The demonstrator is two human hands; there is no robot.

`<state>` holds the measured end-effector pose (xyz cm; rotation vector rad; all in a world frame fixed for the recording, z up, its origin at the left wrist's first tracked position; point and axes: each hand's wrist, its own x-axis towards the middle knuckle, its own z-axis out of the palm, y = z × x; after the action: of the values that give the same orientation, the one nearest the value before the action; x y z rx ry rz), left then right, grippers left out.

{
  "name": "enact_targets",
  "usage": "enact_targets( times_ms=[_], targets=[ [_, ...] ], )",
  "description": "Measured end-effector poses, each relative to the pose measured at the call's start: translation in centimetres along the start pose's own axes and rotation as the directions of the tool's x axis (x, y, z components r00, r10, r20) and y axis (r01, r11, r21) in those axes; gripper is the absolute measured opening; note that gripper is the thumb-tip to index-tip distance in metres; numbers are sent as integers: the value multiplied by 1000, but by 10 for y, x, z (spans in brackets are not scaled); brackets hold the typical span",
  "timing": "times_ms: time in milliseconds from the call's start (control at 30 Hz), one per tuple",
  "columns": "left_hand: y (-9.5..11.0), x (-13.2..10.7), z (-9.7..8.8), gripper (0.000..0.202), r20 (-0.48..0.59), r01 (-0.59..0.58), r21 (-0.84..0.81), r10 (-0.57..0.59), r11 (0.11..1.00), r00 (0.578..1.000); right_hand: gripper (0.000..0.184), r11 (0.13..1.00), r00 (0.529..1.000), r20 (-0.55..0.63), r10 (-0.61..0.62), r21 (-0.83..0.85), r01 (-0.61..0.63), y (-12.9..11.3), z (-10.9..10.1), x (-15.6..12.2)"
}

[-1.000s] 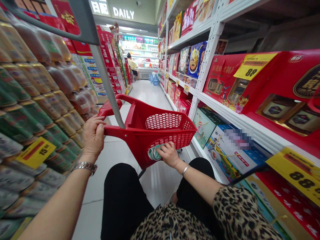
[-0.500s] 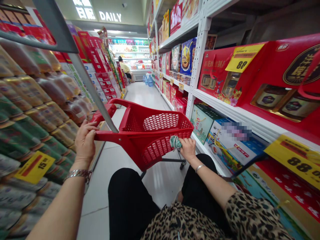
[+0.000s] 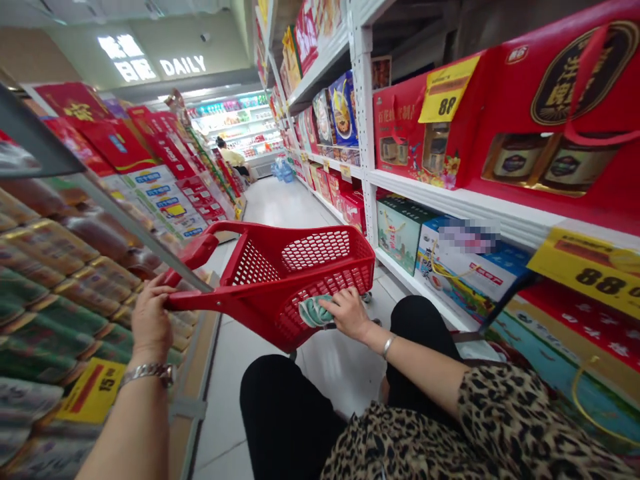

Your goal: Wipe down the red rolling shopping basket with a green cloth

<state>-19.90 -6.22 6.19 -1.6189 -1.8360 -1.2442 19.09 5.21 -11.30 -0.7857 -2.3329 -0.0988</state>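
Observation:
A red plastic shopping cart (image 3: 250, 327) with perforated sides stands in front of my knees, at an angle in the aisle. My left hand (image 3: 151, 320) is closed around the near end of its red handle (image 3: 193, 257), a metal watch on the wrist. In my right hand (image 3: 353, 313), a bunched pale green-and-white cloth (image 3: 316, 311) is gripped against the cart's near perforated side. Most of the cloth sticks out to the left of my fingers. A grey metal pole (image 3: 137, 227) crosses in front of the handle.
White shelving (image 3: 364, 100) with boxed gift sets (image 3: 500, 160) lines the right side. Packed bottles and cans (image 3: 60, 287) are stacked close on the left. Farther down the aisle, a person (image 3: 231, 157) is by blue water bottles (image 3: 283, 170) near lit coolers.
The view has turned to the right and tilted. My right hand has shifted left along the cart's side with the cloth, which now looks more spread. My left hand stays on the handle.

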Motion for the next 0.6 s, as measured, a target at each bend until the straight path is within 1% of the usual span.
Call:
enact_targets(
  times_ms=[67, 133, 167, 233, 300, 333, 367, 400, 433, 467, 533, 567, 600],
  targets=[
    [-1, 1, -4, 8, -6, 85, -18, -85, 996, 996, 42, 997, 997, 19, 80, 13, -81, -11, 5, 14],
    [0, 2, -7, 9, -14, 136, 1, -136, 991, 991, 37, 986, 986, 25, 165, 18, -165, -16, 9, 24],
    [2, 2, -8, 9, -9, 161, 21, -161, 987, 987, 35, 981, 981, 20, 194, 19, -195, -16, 11, 26],
    [6, -3, -8, 15, -58, 233, 60, -230, 971, 971, 31, 973, 973, -6, 229, 13, -229, -11, 12, 26],
    [14, -15, -6, 33, -173, 289, 121, -266, 950, 948, 29, 967, 966, -53, 254, -13, -255, 0, 10, 20],
    [18, -23, -4, 44, -261, 301, 165, -252, 939, 932, 28, 961, 959, -82, 270, -32, -273, 7, 9, 17],
    [24, -32, 0, 55, -365, 295, 204, -207, 934, 908, 28, 955, 952, -110, 285, -51, -292, 15, 7, 13],
    [32, -41, 6, 64, -421, 261, 249, -138, 933, 896, 29, 949, 945, -134, 298, -68, -309, 23, 5, 9],
    [40, -50, 15, 70, -408, 197, 279, -70, 940, 910, 29, 944, 940, -153, 305, -80, -320, 30, 2, 6],
    [51, -57, 26, 69, -353, 112, 286, -4, 952, 936, 29, 944, 939, -167, 302, -85, -319, 35, 0, 4],
    [76, -65, 57, 52, -159, -46, 256, 89, 966, 983, 29, 958, 947, -197, 255, -80, -275, 41, -3, 3],
    [90, -66, 74, 39, -96, -102, 229, 126, 968, 987, 28, 970, 954, -214, 211, -76, -231, 40, -4, 5],
    [104, -65, 93, 32, -3, -139, 210, 143, 968, 990, 28, 981, 960, -230, 159, -73, -180, 38, -4, 7]
  ],
)
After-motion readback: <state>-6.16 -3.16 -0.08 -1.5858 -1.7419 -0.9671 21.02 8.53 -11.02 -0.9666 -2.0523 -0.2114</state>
